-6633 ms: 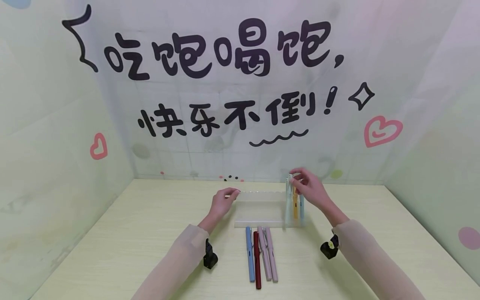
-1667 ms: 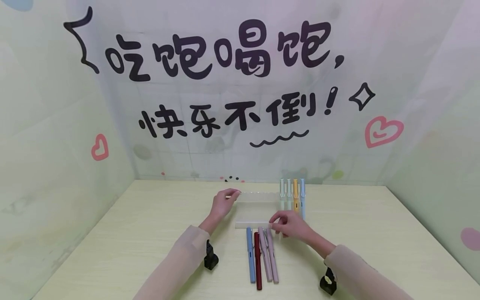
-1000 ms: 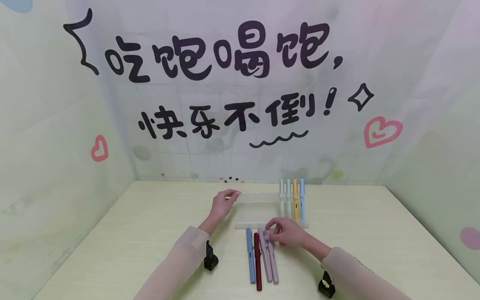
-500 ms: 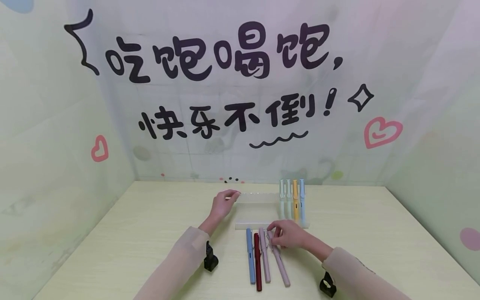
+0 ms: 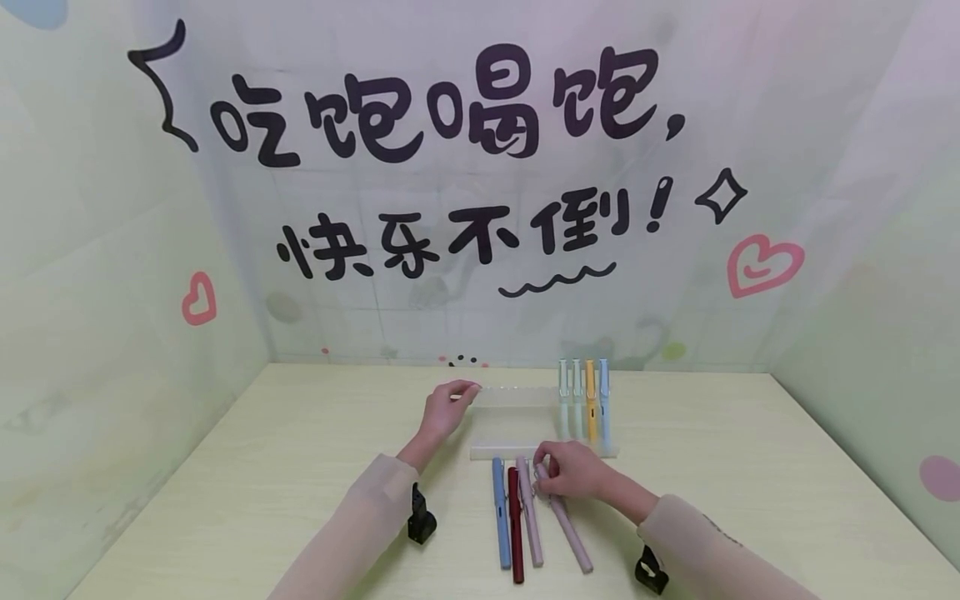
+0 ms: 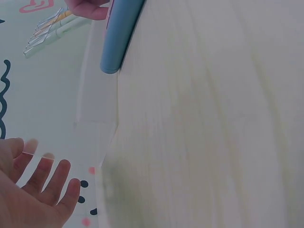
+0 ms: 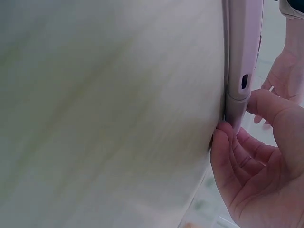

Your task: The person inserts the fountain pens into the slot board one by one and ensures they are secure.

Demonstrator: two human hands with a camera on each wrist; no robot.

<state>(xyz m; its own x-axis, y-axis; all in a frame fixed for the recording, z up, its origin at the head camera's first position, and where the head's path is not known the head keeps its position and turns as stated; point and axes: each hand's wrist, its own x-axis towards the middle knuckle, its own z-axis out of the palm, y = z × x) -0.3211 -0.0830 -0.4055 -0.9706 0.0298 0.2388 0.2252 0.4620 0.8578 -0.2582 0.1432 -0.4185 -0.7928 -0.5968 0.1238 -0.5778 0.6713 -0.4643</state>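
My left hand (image 5: 446, 410) pinches the left end of a clear pen stand (image 5: 517, 451) between thumb and fingers; its other fingers spread out in the left wrist view. My right hand (image 5: 573, 468) pinches the cap end of a pale purple pen (image 5: 571, 536), which lies slanted with its far end toward me. In the right wrist view thumb and fingertips close around that pen (image 7: 243, 57). Left of it lie a second pale purple pen (image 5: 531, 525), a dark red pen (image 5: 515, 533) and a blue pen (image 5: 501, 517).
At the stand's right end two pale green pens, a yellow pen (image 5: 591, 400) and a light blue pen (image 5: 604, 400) stand in a row. A printed backdrop (image 5: 465, 325) rises behind the table (image 5: 262, 467), with side walls left and right.
My right hand has come from the stand, where it put a pale green pen, to the pale purple pen, whose near end has swung right, away from the others. The left hand has stayed.
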